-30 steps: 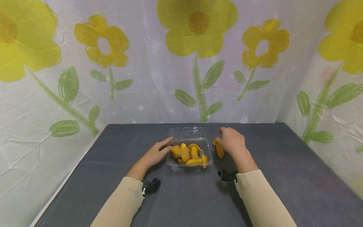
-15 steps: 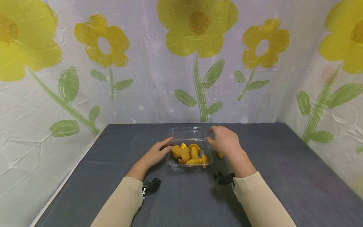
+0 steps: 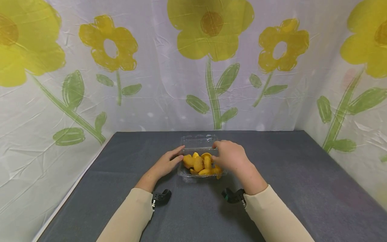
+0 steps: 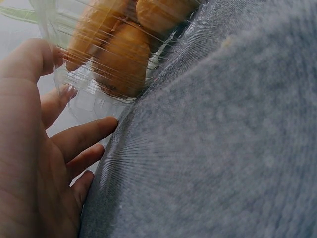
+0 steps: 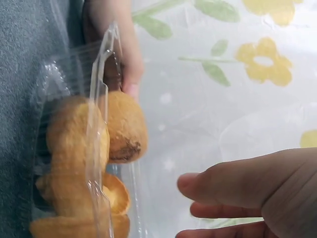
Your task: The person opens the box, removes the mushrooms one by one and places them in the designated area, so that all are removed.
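A clear plastic clamshell box [image 3: 202,177] holds several yellow mushrooms [image 3: 198,164], its lid [image 3: 199,141] folded back. My left hand [image 3: 164,164] touches the box's left side with thumb and index fingertips; in the left wrist view that hand [image 4: 49,134] has its other fingers loosely extended. Over the box's right edge is my right hand [image 3: 231,156]. The right wrist view shows this hand [image 5: 242,193] with thumb and fingers spread, nothing visible between them, beside the box rim [image 5: 92,148]. My right hand covers some mushrooms, and the loose mushroom seen earlier is hidden.
A dark grey cloth [image 3: 193,215] covers the table. Behind it hangs a white curtain [image 3: 157,67] printed with yellow flowers. Black wrist mounts [image 3: 163,196] show below both hands.
My right hand has moved left, from the loose mushroom on the table to above the right side of the box. My left hand stays at the box's left side.
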`<action>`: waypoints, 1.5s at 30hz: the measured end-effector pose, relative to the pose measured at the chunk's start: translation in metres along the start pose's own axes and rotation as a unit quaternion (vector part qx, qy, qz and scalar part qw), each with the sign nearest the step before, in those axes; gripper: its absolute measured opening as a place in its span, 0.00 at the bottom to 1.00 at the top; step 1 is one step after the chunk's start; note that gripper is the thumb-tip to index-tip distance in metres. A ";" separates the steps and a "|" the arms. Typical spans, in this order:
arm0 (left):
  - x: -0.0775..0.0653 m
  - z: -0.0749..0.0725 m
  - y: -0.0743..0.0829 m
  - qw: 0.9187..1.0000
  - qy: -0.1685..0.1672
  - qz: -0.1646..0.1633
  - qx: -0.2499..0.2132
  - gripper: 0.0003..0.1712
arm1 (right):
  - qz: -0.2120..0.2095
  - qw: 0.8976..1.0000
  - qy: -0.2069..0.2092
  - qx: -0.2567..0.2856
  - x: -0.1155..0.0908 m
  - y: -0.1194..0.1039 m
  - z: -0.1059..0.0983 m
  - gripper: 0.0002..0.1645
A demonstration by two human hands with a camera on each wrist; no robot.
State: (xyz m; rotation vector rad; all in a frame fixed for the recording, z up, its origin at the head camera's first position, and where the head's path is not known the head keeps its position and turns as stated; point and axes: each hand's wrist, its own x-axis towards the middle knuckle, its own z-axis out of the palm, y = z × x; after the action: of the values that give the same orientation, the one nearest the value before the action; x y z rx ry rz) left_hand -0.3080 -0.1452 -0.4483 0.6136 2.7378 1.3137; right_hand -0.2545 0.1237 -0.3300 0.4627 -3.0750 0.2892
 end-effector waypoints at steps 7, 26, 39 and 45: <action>0.001 0.000 -0.002 1.000 0.000 0.005 -0.001 0.34 | -0.005 0.999 -0.049 -0.013 0.000 -0.005 0.006 0.16; -0.002 -0.001 -0.001 1.000 0.001 0.013 -0.009 0.34 | 0.020 0.997 -0.064 -0.043 0.004 -0.006 0.018 0.13; -0.001 -0.001 0.002 1.000 0.000 0.006 -0.002 0.33 | 0.009 1.000 -0.006 -0.021 0.000 -0.005 0.011 0.29; -0.002 -0.002 0.002 1.000 0.000 0.003 -0.001 0.33 | -0.011 1.000 0.015 -0.005 0.001 -0.001 0.009 0.28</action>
State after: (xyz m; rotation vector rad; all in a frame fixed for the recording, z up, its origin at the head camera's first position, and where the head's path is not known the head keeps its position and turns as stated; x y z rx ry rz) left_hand -0.3062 -0.1458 -0.4459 0.6228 2.7361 1.3182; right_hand -0.2555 0.1211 -0.3391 0.4864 -3.0379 0.2784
